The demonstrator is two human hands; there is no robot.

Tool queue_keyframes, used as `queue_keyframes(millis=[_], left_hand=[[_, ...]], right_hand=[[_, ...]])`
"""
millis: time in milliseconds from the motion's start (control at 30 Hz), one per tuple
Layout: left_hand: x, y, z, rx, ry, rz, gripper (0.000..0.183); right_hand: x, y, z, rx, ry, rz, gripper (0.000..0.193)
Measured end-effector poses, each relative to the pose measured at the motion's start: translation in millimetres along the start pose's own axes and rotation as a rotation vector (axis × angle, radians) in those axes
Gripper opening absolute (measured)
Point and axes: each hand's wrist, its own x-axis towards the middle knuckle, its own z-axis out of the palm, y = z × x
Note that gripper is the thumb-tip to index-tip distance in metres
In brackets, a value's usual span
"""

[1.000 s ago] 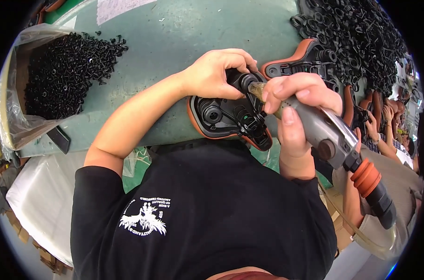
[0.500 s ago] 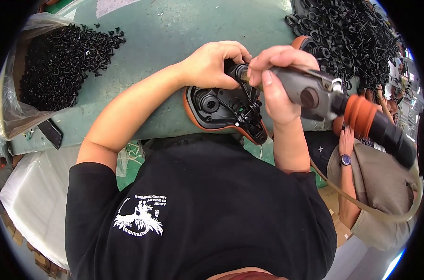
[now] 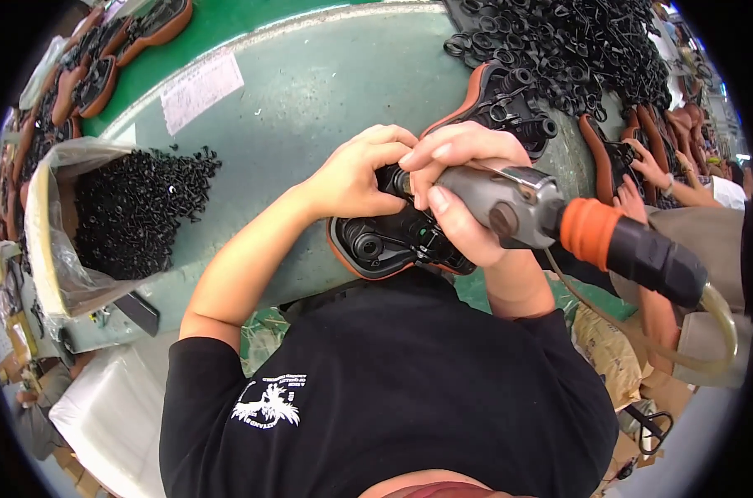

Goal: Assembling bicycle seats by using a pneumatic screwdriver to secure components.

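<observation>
A bicycle saddle (image 3: 390, 251) with a brown rim lies upside down at the table's near edge, its black underside and round fittings facing up. My right hand (image 3: 469, 178) is wrapped around a grey air screwdriver (image 3: 509, 207), whose orange-and-black tail points to the right. The driver's nose comes down between the fingers of my left hand (image 3: 355, 172). That hand is closed around a dark clamp part (image 3: 389, 177) on the saddle; the exact contact at the tip is hidden by my fingers.
Another upturned saddle (image 3: 467, 104) sits just beyond my hands. Black screws (image 3: 136, 216) spill from a plastic-lined box (image 3: 48, 241) at left. Black rings and clamps (image 3: 559, 50) are heaped far right. A hose (image 3: 729, 324) trails from the driver. Co-workers' hands (image 3: 654, 170) handle saddles at right.
The view has shifted, bringing more of the table's far side into sight. The second saddle shows more fully beyond my hands. Both hands keep their grip, with the driver still at the clamp.
</observation>
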Motion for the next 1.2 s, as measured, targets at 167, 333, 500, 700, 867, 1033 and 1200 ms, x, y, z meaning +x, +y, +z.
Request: queue_keyframes(millis=[167, 333, 500, 700, 867, 1033, 1200], left_hand=[[-9.7, -9.1, -20.4, 0.054, -0.063, -0.066, 0.045], [-27.8, -53.7, -141.8, 0.24, 0.488, -0.229, 0.04], [-3.6, -65.0, -240.3, 0.437, 1.187, -0.167, 0.064], [-74.7, 16.0, -186.1, 0.721, 0.297, -0.485, 0.021], [-165.6, 12.0, -139.2, 1.019, 0.171, -0.836, 0.023], [-189.4, -6.9, -124.2, 1.005, 0.354, -0.701, 0.016], [-182.7, 1.0, -115.6, 1.009, 0.499, -0.536, 0.011]], right_hand=[[-8.7, -34.2, 0.5, 0.064, 0.177, 0.027, 0.033], [-31.7, -31.0, -28.6, 0.2, 0.457, 0.048, 0.033], [-54.1, 9.0, -46.3, 0.175, 0.8, 0.536, 0.022], [-88.1, 35.8, -61.2, 0.101, 0.908, 0.699, 0.022], [-59.9, 56.9, -52.1, 0.175, 0.74, 0.735, 0.019], [-41.9, 71.9, -17.2, 0.238, 0.35, 0.758, 0.019], [-35.8, 42.6, 5.4, 0.309, -0.213, 0.961, 0.021]])
